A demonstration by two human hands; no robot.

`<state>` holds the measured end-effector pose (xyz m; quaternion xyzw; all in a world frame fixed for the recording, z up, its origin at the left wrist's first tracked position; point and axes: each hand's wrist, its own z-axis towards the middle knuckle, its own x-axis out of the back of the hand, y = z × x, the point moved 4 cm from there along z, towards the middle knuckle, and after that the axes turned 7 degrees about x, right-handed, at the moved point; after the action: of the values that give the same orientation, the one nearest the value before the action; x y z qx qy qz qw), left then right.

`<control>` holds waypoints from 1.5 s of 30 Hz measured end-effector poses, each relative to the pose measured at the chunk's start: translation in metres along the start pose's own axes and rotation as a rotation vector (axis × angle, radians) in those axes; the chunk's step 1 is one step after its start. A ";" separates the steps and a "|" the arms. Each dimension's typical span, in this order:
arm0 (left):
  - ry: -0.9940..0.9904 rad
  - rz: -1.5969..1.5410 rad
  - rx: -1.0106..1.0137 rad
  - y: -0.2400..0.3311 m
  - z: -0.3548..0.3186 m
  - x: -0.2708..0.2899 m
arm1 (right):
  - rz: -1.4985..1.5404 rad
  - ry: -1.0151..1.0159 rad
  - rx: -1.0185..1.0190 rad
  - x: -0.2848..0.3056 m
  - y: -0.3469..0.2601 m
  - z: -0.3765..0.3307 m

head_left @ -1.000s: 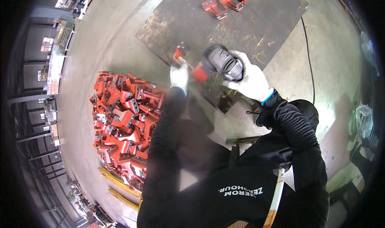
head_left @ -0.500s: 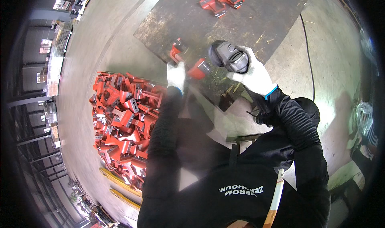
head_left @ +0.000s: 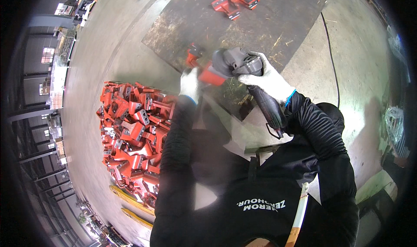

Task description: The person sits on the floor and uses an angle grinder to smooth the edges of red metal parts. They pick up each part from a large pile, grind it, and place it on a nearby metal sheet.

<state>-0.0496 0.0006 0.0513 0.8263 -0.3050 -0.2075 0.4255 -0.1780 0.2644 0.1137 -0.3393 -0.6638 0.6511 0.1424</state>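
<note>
My left hand [head_left: 190, 82], in a white knit glove, is closed on a red metal bracket [head_left: 210, 77] at the near edge of a dark metal plate. One upright end of the bracket rises beyond my fingers; part of it is hidden by the hand. In my right hand [head_left: 270, 78], also gloved, is a grey and black angle grinder [head_left: 242, 62], gripped around its head. The grinder's black body [head_left: 268, 108] slants down toward my knee. Its blurred disc end overlaps the bracket's right part; whether the two touch is hard to tell.
The dark, scuffed plate [head_left: 260, 29] bears more red brackets [head_left: 236, 2] at its far side. Left of my left arm is a big heap of red brackets [head_left: 134, 129], with yellow bars [head_left: 130, 199] below it. A black cable [head_left: 332, 60] runs along the floor on the right.
The grinder has moved left from beside the bracket to over its right part. Its body has swung out into view below my right hand. My left hand stays on the bracket.
</note>
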 end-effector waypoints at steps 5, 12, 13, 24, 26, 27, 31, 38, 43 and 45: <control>-0.125 0.106 -0.113 -0.013 0.023 0.022 | 0.009 0.010 -0.048 0.006 0.006 -0.003; -0.182 -0.238 0.036 0.005 -0.002 0.020 | -0.083 0.054 -0.116 0.021 0.018 -0.003; -0.133 -0.255 0.055 0.006 -0.003 0.017 | -0.099 0.069 -0.114 0.021 0.017 -0.002; -0.001 -0.339 0.209 -0.025 0.000 -0.027 | -0.464 0.143 0.168 -0.018 -0.007 0.006; 0.026 -0.309 0.228 -0.029 -0.001 -0.030 | -0.491 0.146 0.169 -0.027 -0.008 0.007; -0.002 -0.342 0.208 -0.025 -0.011 -0.038 | -0.512 0.172 0.230 -0.029 -0.008 0.008; 0.036 -0.272 0.216 -0.016 -0.023 -0.051 | -0.540 0.166 0.221 -0.035 -0.021 0.007; 0.048 -0.331 0.240 -0.023 -0.011 -0.045 | -0.607 0.161 0.150 -0.033 -0.014 0.006; 0.003 -0.385 0.191 -0.025 -0.008 -0.038 | -0.623 0.157 0.141 -0.027 -0.009 0.004; -0.004 -0.376 0.163 -0.033 0.004 -0.027 | -0.618 0.156 0.114 -0.025 -0.009 0.004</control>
<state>-0.0609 0.0317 0.0239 0.9001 -0.1619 -0.2597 0.3102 -0.1643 0.2464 0.1279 -0.1619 -0.6849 0.5852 0.4028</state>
